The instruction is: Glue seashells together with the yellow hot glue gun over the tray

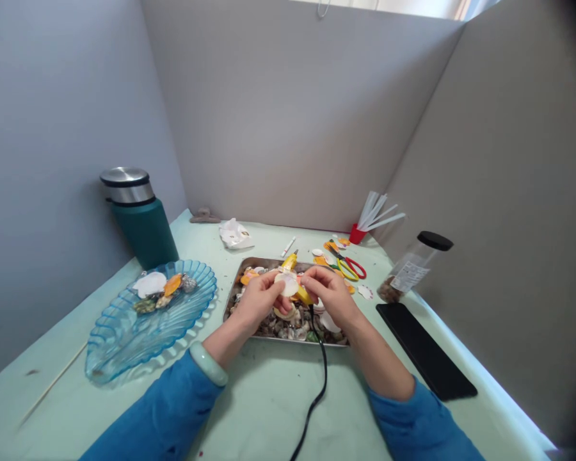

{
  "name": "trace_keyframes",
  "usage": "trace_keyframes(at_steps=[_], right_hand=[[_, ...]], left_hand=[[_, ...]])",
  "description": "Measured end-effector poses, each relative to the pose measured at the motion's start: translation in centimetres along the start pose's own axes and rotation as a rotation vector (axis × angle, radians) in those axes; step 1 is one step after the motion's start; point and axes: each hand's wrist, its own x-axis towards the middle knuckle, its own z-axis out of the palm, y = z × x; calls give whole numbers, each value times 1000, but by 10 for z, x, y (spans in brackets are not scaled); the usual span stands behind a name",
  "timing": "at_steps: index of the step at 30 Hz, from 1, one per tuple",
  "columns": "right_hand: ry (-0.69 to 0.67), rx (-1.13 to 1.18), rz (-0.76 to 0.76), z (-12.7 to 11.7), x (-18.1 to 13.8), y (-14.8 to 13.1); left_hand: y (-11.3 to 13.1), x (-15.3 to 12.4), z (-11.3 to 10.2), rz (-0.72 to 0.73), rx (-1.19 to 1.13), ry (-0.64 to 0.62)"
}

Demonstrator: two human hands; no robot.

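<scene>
My left hand (259, 297) pinches a white scallop shell (287, 283) between thumb and fingers, above a metal tray (230, 301) full of small shells. Close to the shell's right side is my right hand (330, 291), its thumb and fingertips pressed together; whatever they may hold is too small to make out. Behind and below the hands a yellow glue gun (289, 261) lies across the tray, partly hidden by them. Its black cord (324, 371) runs over the tray's front edge toward me.
Left of the tray, a blue shell-shaped dish (139, 339) holds several shells, with a green bottle (146, 230) behind it. Scissors (352, 267), a red cup (358, 234) of glue sticks, a clear jar (413, 266) and a black slab (425, 349) are on the right.
</scene>
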Motion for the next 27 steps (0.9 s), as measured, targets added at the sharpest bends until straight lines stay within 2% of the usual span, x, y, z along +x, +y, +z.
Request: trace_keyframes(at_steps=[8, 16, 27], right_hand=[[-37, -77, -7, 0, -1, -2], [-88, -50, 30, -3, -1, -2], [-158, -69, 44, -3, -3, -7]], left_hand=[[-2, 1, -1, -24, -38, -21], [-3, 1, -2, -60, -77, -40], [-5, 1, -3, -31, -122, -70]])
